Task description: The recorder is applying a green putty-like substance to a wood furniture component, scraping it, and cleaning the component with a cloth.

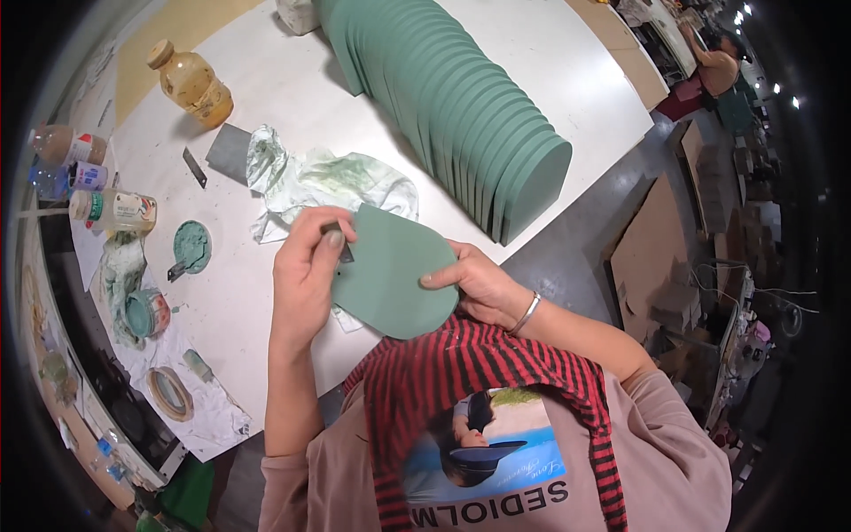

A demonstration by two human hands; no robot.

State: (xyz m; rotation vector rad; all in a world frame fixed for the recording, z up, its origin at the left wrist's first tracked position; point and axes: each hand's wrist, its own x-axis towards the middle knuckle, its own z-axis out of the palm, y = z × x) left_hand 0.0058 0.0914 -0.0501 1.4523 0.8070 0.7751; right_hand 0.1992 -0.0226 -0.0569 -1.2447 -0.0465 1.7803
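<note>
My right hand [479,282] grips a flat green panel [399,275], straight at one end and rounded at the other, with the thumb on its face. At the panel's left edge, my left hand [306,266] is closed in a pinch on a small dark scraper blade [347,255], mostly hidden by the fingers. Beyond both hands, a long row of similar green panels [461,106] leans on the white table [567,53]. A crumpled, green-stained white cloth [346,177] lies just past my left hand.
Left on the table are a tub lid of green paste [191,246], an open jar [147,312], a tape roll [169,394], a dark blade [194,168] and a bottle of amber liquid [191,84]. Cardboard [656,257] leans at right; another person [716,71] works far right.
</note>
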